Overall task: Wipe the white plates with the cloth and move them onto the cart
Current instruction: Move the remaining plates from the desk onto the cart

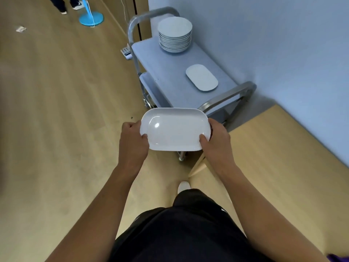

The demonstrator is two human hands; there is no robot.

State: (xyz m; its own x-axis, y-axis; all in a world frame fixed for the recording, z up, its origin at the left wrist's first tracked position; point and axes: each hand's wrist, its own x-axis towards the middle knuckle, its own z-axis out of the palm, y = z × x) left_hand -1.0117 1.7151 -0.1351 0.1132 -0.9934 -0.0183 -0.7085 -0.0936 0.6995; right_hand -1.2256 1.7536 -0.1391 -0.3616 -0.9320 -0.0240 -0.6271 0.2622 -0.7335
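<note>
The fingers (145, 136) of the left hand (132, 144) pinch the left short end of the held plate (174, 129): the thumb lies on the rim and the other fingers curl underneath, out of sight. The right hand (217, 142) grips the opposite short end the same way, thumb on top of the rim and the rest curled below. The held plate is white, oblong with rounded corners, and roughly level in the air between the two hands, its hollow side up with a small glint near the left end. It touches nothing but the hands.

Just beyond it stands the cart (166, 80), a grey two-shelf trolley with a bent metal handle at each end. In this view the held plate covers the cart's near left corner, beside the near handle (226, 97). On the top shelf, towards the near right corner, a lone plate (201, 77) of the same oblong shape lies flat. At the far end, by the far handle (136, 21), a stack (175, 35) of round white plates stands upright, well apart from the lone plate.

The cart stands along a pale wall (264, 35). A light wooden bench (283, 148) meets the wall to the right of the right hand, its corner near the cart's near end. The wooden floor (56, 91) spreads to the left, and on it far off is a blue fan base (91, 18). Below the arms are black shorts (179, 233) and a white shoe (183, 186).
</note>
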